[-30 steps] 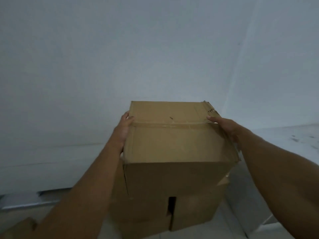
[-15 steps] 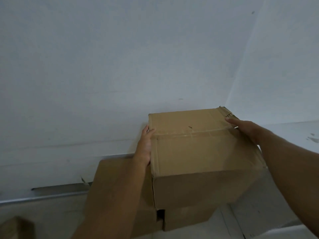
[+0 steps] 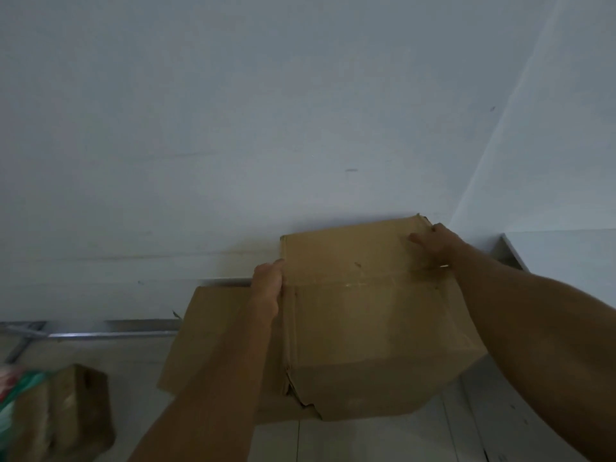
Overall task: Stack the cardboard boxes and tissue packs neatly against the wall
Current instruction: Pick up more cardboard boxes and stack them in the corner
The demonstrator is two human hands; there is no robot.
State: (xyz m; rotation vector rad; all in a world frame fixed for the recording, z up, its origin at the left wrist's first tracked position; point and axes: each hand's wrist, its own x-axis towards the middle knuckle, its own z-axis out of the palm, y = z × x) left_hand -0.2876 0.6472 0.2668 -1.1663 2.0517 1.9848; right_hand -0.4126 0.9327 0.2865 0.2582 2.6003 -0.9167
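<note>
A taped brown cardboard box sits on top of a lower cardboard box, close to the white wall near the room corner. My left hand presses its left side near the top edge. My right hand grips its far right top corner. The lower box juts out to the left beneath it. At the bottom left lies a tissue pack in green and red wrapping, partly behind a small brown box.
A metal strip runs along the foot of the wall. A white ledge stands at the right past the corner. Pale floor tiles show below the boxes.
The held box has shifted right and down toward the corner, and the view has swung left, bringing the lower box's left part and the tissue pack into sight.
</note>
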